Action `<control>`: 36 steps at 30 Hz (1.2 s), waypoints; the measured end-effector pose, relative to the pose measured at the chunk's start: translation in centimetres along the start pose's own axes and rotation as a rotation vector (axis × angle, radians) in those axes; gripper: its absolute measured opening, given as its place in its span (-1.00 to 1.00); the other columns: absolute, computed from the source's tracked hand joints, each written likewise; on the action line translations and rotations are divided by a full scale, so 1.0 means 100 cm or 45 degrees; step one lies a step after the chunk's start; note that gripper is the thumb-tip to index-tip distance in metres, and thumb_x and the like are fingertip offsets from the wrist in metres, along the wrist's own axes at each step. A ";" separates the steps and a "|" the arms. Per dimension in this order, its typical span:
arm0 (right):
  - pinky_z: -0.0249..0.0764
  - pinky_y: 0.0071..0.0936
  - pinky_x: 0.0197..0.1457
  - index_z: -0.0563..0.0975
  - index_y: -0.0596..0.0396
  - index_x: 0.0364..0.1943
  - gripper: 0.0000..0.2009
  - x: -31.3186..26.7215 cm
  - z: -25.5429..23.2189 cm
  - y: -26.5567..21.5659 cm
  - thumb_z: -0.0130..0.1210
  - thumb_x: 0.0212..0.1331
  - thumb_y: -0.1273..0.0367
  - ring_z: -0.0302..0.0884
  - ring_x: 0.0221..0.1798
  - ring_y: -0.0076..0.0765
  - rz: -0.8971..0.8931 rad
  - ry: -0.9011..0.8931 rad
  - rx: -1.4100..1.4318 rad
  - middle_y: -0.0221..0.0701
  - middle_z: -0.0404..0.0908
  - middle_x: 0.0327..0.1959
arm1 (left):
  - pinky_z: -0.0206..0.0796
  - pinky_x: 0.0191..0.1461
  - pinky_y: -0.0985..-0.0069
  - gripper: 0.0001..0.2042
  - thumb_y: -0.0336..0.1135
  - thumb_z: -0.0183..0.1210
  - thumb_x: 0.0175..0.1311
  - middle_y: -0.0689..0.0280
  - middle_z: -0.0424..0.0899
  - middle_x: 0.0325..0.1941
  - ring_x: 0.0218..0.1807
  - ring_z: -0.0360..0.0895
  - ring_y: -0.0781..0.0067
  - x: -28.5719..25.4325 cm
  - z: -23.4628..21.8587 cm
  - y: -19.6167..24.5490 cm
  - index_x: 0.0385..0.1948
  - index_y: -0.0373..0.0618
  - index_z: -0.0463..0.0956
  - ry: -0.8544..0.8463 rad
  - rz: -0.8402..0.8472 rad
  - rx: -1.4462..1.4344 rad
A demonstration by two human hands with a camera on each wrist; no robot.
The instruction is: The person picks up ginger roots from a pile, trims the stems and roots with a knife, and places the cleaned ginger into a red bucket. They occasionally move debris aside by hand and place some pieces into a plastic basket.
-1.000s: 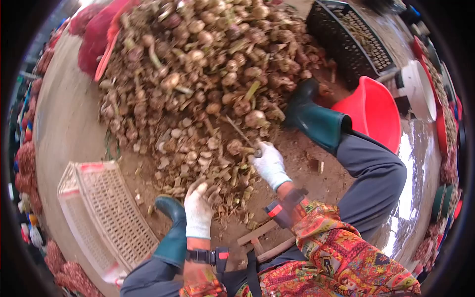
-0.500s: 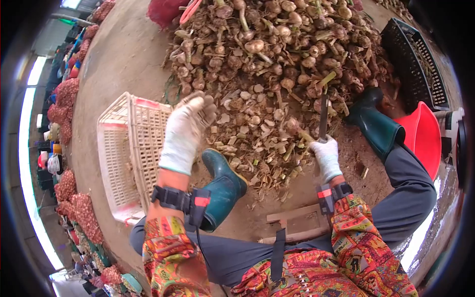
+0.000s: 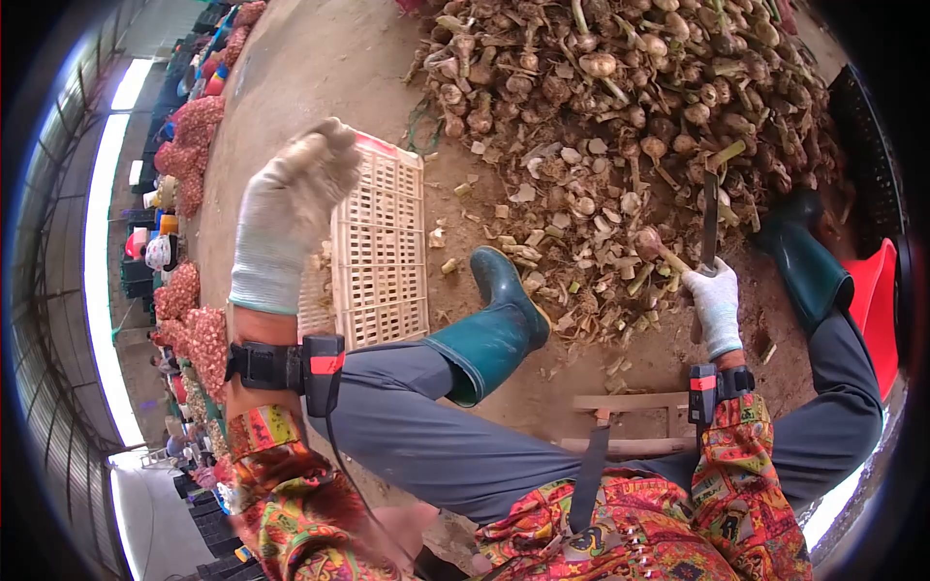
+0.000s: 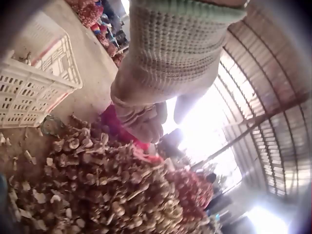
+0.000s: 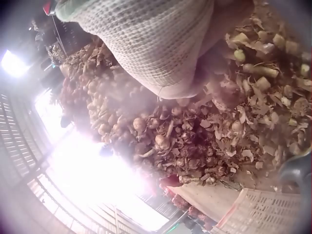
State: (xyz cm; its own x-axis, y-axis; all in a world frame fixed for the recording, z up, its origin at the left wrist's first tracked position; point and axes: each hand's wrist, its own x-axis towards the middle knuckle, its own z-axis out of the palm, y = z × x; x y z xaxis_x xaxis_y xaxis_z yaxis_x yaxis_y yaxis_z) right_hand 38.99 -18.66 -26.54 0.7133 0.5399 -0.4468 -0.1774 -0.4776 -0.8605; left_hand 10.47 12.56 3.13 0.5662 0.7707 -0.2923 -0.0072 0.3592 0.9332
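My gloved left hand (image 3: 291, 218) is raised at the far left, in front of the pale plastic crate (image 3: 392, 242). Its fingers (image 4: 144, 124) bend loosely, the thumb stands apart, and nothing shows in the hand. My gloved right hand (image 3: 715, 305) grips a knife (image 3: 710, 218), its narrow blade pointing away from me over the edge of the garlic pile (image 3: 630, 87). A garlic bulb (image 3: 647, 242) sticks out to the left of that hand, its stem running in at the fingers. In the right wrist view the glove (image 5: 151, 48) hides the knife.
Cut stems and loose skins (image 3: 581, 208) litter the floor before me. A green boot (image 3: 499, 329) stands between crate and scraps, another boot (image 3: 799, 242) by the red basin (image 3: 875, 305). A black crate (image 3: 867, 145) is at the right. A wooden frame (image 3: 630, 402) lies near my lap.
My left hand has gone from beside the scraps up and left to the pale crate. The right hand keeps the knife and bulb, the blade now more upright. The head view has swung left.
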 end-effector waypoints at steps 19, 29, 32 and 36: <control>0.46 -0.52 -0.27 0.50 0.35 -0.05 -0.56 -0.007 0.004 0.000 0.16 -0.09 0.40 0.56 -0.38 -0.45 -0.016 -0.047 -0.249 -0.29 0.63 -0.39 | 0.45 0.08 0.35 -0.80 -0.43 0.09 0.27 0.10 0.63 -0.11 -0.10 0.60 0.23 0.005 -0.018 0.016 -0.13 -0.29 0.51 0.110 0.207 -0.136; 0.37 -0.58 -0.41 0.57 0.22 -0.26 -0.77 -0.004 0.011 0.007 0.16 -0.05 0.45 0.42 -0.49 -0.63 -0.074 -0.081 -0.206 -0.49 0.57 -0.54 | 0.44 0.03 0.39 -0.70 -0.36 0.15 0.21 0.16 0.66 -0.14 -0.11 0.62 0.29 0.034 -0.029 0.005 -0.04 -0.26 0.47 0.319 0.142 0.543; 0.37 -0.58 -0.41 0.55 0.23 -0.26 -0.78 -0.007 0.011 0.002 0.18 -0.04 0.46 0.43 -0.48 -0.62 -0.063 -0.072 -0.216 -0.48 0.57 -0.50 | 0.44 -0.01 0.44 -0.62 -0.31 0.19 0.18 0.18 0.64 -0.15 -0.13 0.59 0.39 0.037 0.001 -0.008 0.01 -0.27 0.45 0.157 0.080 1.244; 0.37 -0.56 -0.42 0.55 0.21 -0.25 -0.79 -0.011 0.011 -0.008 0.18 -0.04 0.47 0.43 -0.50 -0.60 -0.011 -0.077 -0.214 -0.48 0.54 -0.53 | 0.45 0.00 0.40 -0.68 -0.32 0.16 0.21 0.19 0.64 -0.16 -0.12 0.59 0.35 0.038 0.026 -0.018 -0.04 -0.27 0.49 0.020 0.006 1.107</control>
State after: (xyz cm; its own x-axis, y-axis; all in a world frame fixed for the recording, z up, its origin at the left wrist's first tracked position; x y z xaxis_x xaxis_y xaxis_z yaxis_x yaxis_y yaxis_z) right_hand 37.56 -18.11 -25.65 0.6713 0.5828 -0.4580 -0.0523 -0.5791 -0.8136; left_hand 14.79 13.49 0.83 0.5560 0.7808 -0.2849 0.6264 -0.1683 0.7611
